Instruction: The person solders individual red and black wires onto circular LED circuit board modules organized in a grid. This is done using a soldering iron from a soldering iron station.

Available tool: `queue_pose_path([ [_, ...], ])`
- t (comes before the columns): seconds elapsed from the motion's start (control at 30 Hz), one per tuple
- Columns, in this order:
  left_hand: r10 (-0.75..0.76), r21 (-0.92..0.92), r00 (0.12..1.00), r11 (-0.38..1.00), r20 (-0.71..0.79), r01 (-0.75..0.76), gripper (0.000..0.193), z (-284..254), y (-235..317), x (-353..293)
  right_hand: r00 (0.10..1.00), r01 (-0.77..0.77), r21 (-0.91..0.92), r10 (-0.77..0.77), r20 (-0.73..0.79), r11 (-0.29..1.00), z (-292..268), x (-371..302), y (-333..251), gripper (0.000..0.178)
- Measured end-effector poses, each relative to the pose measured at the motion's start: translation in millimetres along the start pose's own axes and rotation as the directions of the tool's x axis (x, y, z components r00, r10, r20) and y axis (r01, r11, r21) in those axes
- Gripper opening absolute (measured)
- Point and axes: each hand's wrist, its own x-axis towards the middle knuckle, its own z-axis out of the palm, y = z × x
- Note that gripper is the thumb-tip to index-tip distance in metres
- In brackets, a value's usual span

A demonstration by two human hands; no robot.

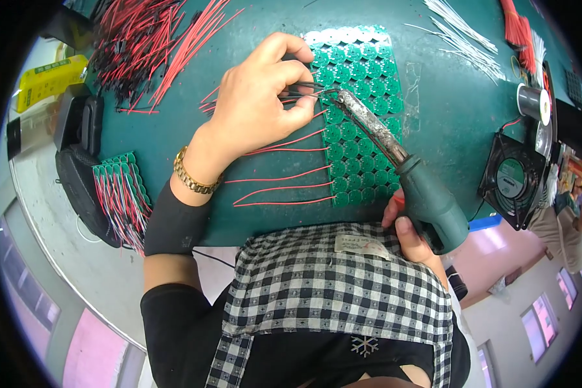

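Observation:
My left hand [255, 97] is closed in a pinch on thin black wires [308, 84], over the left edge of a panel of round green circuit boards [363, 132]. Several red wires [281, 187] run out leftward from that same edge. A soldering iron with a green handle [433, 200] is held in my right hand [412, 240], whose fingers are partly hidden behind the handle. The iron's worn metal barrel slants up and left, its bent tip close to the black wire ends by my left fingertips. Whether the tip touches them I cannot tell.
Heaps of red and black wires [139, 52] lie at the far left, white wires [462, 39] at the far right. A solder spool [533, 103] and a black fan [511, 181] stand on the right. A wired green board [116, 168] rests near a black case [77, 187].

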Motion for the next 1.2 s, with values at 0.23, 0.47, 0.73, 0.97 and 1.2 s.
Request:
queue_pose_path([
  [0.23,0.018,0.015,1.0,1.0,0.011,-0.018,0.012,-0.1,-2.4,-2.3,0.999,0.038,0.04,-0.036,-0.037,0.998,5.8,3.8,-7.2,0.017],
  [0.47,0.007,0.031,1.0,1.0,-0.007,-0.007,0.011,0.5,-4.7,-8.3,0.998,0.02,0.107,-0.014,-0.062,0.994,13.3,3.6,-12.8,0.02],
  [0.73,0.019,0.059,1.0,0.998,0.013,-0.019,0.011,0.3,-17.1,-6.0,0.985,-0.046,0.287,0.091,-0.145,0.957,17.2,-2.5,-6.8,0.061],
  [0.97,0.023,0.005,1.0,1.0,-0.009,-0.023,0.012,8.4,-17.6,-3.5,0.961,0.042,0.377,0.067,-0.27,0.925,13.9,-18.1,2.4,0.06],
  [1.2,0.058,0.09,0.991,0.994,0.118,-0.069,0.011,-8.9,-8.3,-3.2,0.973,0.077,0.353,0.007,-0.231,0.932,20.9,-18.0,0.7,0.054],
])
